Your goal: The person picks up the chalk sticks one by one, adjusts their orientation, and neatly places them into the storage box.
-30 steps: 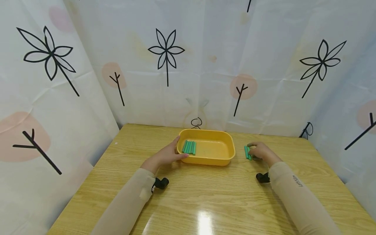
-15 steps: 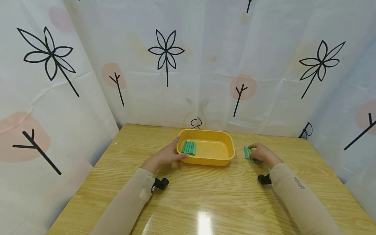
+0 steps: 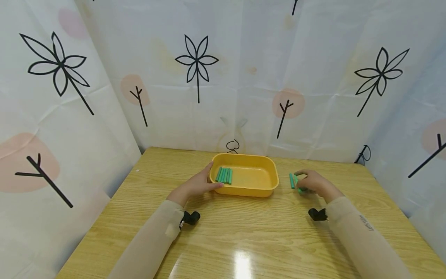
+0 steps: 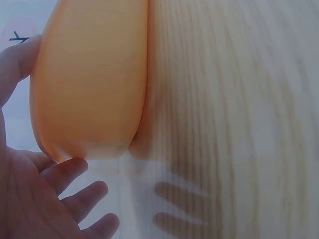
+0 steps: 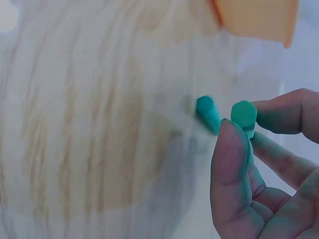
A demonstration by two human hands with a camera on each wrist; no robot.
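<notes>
My left hand (image 3: 195, 185) grips the left end of a yellow plastic tub (image 3: 247, 190), thumb on its near side and fingers at the rim. In the left wrist view the other fingers spread below the tub's end. Several green chalk sticks (image 3: 223, 175) lie side by side in the tub's left part. Right of the tub, my right hand (image 3: 314, 184) pinches a green chalk stick (image 5: 243, 117) between thumb and fingers, low over the table. Green dust coats those fingers. Another chalk stick (image 3: 292, 181) lies on the table just left of this hand.
The wooden table (image 3: 237, 232) reaches back to a white patterned curtain (image 3: 240, 97) that also hangs on both sides. A black cord-like item (image 3: 363, 155) sits at the far right corner. Each wrist wears a black camera.
My right hand has shifted slightly right with its chalk, and a gap has opened between that stick and the one on the table. My left hand and the tub have stayed put.
</notes>
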